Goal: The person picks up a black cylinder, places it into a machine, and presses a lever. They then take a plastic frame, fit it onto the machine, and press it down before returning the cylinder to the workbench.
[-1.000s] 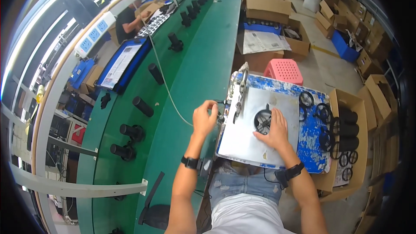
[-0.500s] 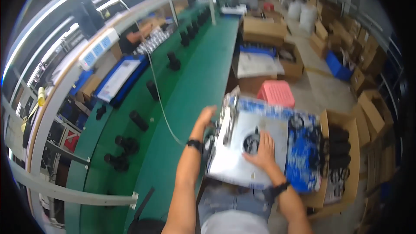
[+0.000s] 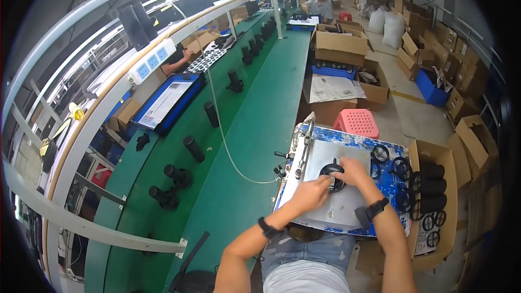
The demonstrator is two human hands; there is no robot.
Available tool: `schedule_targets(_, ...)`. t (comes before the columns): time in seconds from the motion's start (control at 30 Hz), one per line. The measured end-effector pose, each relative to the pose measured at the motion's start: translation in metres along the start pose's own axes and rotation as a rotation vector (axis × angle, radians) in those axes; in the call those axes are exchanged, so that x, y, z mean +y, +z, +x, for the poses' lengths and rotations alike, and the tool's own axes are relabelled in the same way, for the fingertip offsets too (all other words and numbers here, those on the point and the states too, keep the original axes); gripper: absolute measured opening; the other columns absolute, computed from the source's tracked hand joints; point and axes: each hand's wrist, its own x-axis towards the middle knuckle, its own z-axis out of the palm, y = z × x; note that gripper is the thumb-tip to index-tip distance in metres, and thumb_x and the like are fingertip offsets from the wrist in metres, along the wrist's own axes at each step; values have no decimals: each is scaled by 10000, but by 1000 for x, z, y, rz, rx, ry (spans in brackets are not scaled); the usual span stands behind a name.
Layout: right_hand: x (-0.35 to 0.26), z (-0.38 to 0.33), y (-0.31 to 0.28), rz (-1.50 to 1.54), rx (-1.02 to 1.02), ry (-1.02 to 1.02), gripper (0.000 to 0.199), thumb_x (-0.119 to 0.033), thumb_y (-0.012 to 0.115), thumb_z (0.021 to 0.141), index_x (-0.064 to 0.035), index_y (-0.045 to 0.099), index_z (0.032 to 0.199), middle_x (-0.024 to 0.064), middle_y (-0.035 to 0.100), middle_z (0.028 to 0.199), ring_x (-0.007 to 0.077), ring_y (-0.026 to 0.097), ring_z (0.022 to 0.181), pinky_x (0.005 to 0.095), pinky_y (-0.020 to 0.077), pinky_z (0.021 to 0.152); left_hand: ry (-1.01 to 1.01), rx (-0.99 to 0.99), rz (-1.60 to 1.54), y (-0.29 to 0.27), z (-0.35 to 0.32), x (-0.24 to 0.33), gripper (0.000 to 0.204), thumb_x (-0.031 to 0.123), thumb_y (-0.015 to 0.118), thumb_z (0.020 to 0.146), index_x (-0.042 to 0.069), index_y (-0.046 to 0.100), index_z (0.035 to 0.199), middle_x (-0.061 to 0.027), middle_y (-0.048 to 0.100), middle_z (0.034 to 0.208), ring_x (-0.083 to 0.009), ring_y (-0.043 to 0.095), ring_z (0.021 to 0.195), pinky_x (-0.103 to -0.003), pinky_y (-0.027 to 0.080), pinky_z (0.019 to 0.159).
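Power strip (image 3: 153,65), white with blue sockets, is fixed along the slanted rail at far left. Below it, a blue tray (image 3: 167,103) lined with printed paper sits at the edge of the green workbench (image 3: 252,141). Black cylinders stand spaced in a row down the bench, the upright one (image 3: 194,148) among the nearer of them, while a pale cable (image 3: 221,133) hangs in a curve across to the metal clamp fixture (image 3: 304,154). Just right of that fixture, the left hand (image 3: 312,194) reaches in over the metal plate (image 3: 347,211), its fingers bent and close together at the near side of a black ring (image 3: 331,170); whether they grip it I cannot tell. The ring lies over the plate, between both hands. The right hand (image 3: 355,172) has its thumb and fingers drawn narrow on the ring's right side. Beyond, a pink stool (image 3: 358,123) stands behind the worn blue board (image 3: 386,201), where more black rings (image 3: 400,168) rest near its right edge. At far right, an open cardboard box (image 3: 450,228) contains dark cylinders (image 3: 432,187) and smaller rings (image 3: 429,222).
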Motion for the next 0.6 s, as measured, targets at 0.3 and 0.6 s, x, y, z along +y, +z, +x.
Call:
schedule_targets(0.3, 39, 35, 6, 193, -637, -38, 495, -422, 691, 806, 40, 668, 982, 153, 691, 757, 222, 675, 601, 368, 538, 547, 126, -120, 3, 38, 6, -32, 257, 259, 627, 838, 61, 583, 996, -123, 555, 1074, -343, 639, 697, -438, 534, 618)
schedule_targets(0.6, 2, 16, 0, 35, -319, 157, 579, -442, 702, 727, 65, 640, 1000, 217, 691, 936, 339, 685, 847, 396, 533, 798, -54, 120, 111, 41, 22, -29, 230, 117, 675, 780, 73, 606, 995, -84, 591, 998, -271, 653, 679, -408, 539, 608)
